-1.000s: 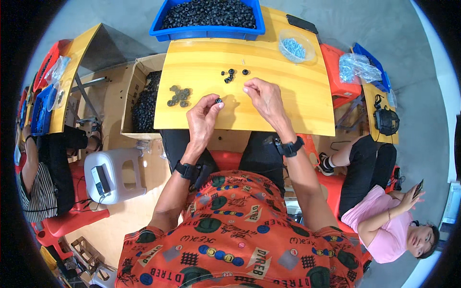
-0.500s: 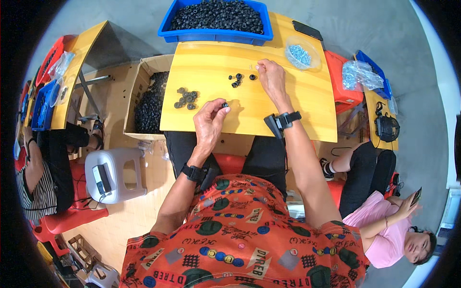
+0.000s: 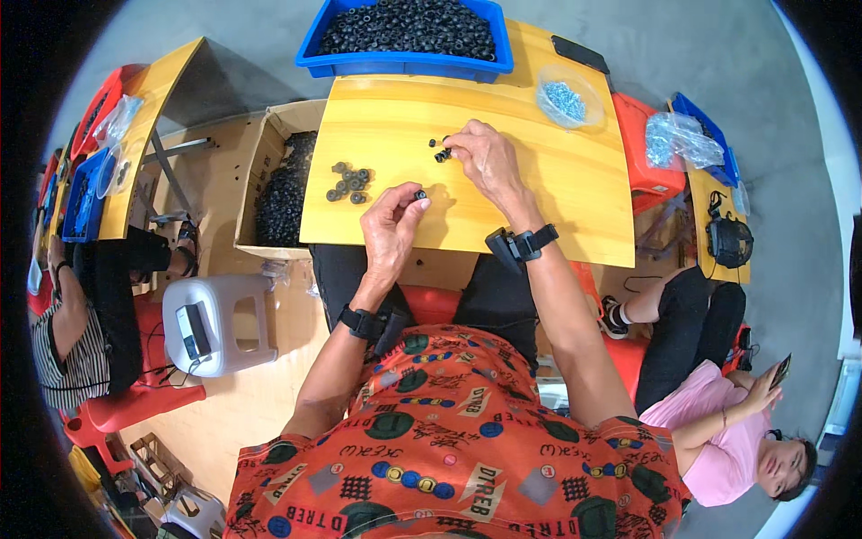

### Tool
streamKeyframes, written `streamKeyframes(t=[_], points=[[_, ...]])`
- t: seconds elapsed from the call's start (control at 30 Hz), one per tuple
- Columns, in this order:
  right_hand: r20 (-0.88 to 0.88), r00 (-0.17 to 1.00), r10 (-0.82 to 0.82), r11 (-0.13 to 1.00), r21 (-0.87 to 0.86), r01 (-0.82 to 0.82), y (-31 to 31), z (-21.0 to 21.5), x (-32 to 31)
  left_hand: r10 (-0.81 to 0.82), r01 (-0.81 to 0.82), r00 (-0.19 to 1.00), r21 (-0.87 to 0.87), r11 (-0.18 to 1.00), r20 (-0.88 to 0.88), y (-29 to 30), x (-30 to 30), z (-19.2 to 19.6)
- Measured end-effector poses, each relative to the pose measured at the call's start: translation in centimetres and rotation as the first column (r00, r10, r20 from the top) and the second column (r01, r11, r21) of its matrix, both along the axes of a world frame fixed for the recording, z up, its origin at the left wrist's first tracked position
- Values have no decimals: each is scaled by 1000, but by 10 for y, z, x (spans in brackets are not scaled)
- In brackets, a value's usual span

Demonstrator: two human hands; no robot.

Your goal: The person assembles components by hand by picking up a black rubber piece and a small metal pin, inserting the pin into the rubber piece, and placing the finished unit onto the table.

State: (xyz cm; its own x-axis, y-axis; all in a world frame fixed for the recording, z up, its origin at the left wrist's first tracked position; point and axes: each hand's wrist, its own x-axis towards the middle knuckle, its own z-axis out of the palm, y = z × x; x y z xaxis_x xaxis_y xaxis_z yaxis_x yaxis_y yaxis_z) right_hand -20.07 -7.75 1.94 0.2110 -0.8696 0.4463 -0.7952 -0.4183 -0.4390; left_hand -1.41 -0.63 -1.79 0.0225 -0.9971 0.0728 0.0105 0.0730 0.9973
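My left hand [image 3: 392, 226] pinches a small black round part [image 3: 420, 194] with a shiny centre, just above the near part of the yellow table [image 3: 557, 202]. My right hand [image 3: 489, 164] reaches over the middle of the table with thumb and fingers closed together. Its fingertips are at a few loose black round parts [image 3: 441, 156]; whatever they grip is hidden. Left of them lies a cluster of several similar dark parts [image 3: 350, 182], beyond my left hand.
A blue bin [image 3: 404, 67] heaped with black parts stands at the table's far edge. To its right are a clear bowl [image 3: 593, 110] of small bluish metal pieces and a dark phone [image 3: 579, 54]. An open carton [image 3: 249, 193] of black parts sits left. People sit on both sides.
My right hand has moved left and slightly nearer, onto the loose black parts; the one that lay at their right is now out of sight. My left hand stays put with its part.
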Motion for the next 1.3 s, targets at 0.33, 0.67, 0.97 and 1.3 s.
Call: streamKeyframes(t=[0.33,0.67,0.97,1.3], points=[[88,996,-10,998,56,5,26,3,2,11,-11,998,-4,1000,57,2,3,1],[813,516,-269,839,461,-289,113,24,19,-113,152,938,96,984,-328,21,3,21],[919,286,-270,842,370,-393,120,21,15,-164,197,954,112,974,-250,36,0,42],[880,334,-338,808,454,-376,123,25,22,-158,225,924,162,961,-349,35,2,34]])
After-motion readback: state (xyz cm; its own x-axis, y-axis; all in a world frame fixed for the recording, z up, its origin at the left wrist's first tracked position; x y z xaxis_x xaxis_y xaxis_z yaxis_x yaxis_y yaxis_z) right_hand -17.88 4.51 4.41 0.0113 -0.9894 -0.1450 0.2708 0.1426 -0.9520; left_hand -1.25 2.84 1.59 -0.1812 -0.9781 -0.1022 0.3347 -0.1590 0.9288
